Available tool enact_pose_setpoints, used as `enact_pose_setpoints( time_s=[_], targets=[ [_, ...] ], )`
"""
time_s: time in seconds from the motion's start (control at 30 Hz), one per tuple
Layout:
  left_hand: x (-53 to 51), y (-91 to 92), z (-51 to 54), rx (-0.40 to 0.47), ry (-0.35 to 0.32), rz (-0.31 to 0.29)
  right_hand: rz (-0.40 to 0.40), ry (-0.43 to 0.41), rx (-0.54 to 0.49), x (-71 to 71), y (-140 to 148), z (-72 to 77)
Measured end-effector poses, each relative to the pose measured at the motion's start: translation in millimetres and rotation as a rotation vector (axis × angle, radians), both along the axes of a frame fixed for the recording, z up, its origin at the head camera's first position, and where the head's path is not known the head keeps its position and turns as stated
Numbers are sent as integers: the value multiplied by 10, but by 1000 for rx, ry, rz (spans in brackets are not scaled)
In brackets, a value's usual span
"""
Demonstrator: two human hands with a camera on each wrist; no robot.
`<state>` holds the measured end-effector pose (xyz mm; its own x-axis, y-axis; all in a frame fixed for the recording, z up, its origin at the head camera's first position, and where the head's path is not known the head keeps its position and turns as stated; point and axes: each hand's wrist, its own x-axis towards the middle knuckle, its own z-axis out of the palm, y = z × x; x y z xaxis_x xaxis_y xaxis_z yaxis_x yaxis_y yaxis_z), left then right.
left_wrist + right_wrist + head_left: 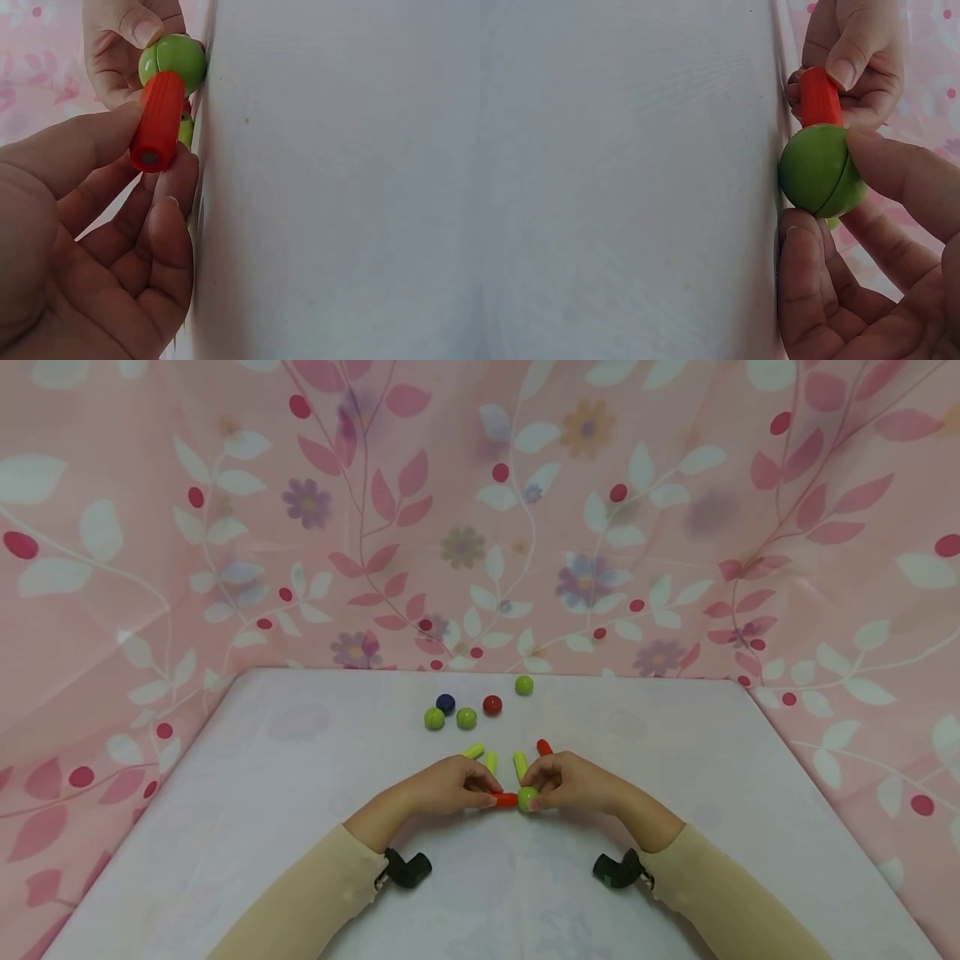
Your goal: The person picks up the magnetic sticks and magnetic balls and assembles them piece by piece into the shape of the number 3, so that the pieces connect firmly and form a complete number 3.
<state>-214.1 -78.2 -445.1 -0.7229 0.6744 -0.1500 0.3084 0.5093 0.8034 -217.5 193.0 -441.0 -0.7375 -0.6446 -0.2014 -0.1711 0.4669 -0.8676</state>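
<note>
Between thumb and fingers, my left hand (453,785) pinches a red stick (505,799), whose near end with a small grey metal spot faces the left wrist view (159,124). My right hand (573,783) pinches a green ball (528,798) with a seam line around it. In the right wrist view the stick's far end (820,97) touches the green ball (821,171). Just beyond the hands lie two yellow-green sticks (491,762) (521,765), a third one (473,750) by the left hand, and another red stick (544,747) partly behind the right hand.
Farther back on the white table (337,735) are a dark blue ball (446,703), a red ball (492,705) and green balls (434,718), (467,718), (524,685). A pink floral cloth (465,510) stands behind the table and at its sides.
</note>
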Motion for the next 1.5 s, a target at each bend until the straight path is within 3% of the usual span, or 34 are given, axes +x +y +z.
enact_pose_setpoints(
  time_s=[0.8,1.03,1.27,1.5],
  targets=[
    [16,-14,-6,-6,16,59,-13,-1,18,-17,10,2],
    [-11,-78,23,-13,56,78,-26,-9,16,-5,8,-1],
    [-85,-210,73,-14,54,186,-18,-18,14,-14,12,-16],
    [-165,-339,197,-8,106,285,-25,-23,15,-9,11,-18]
  ],
)
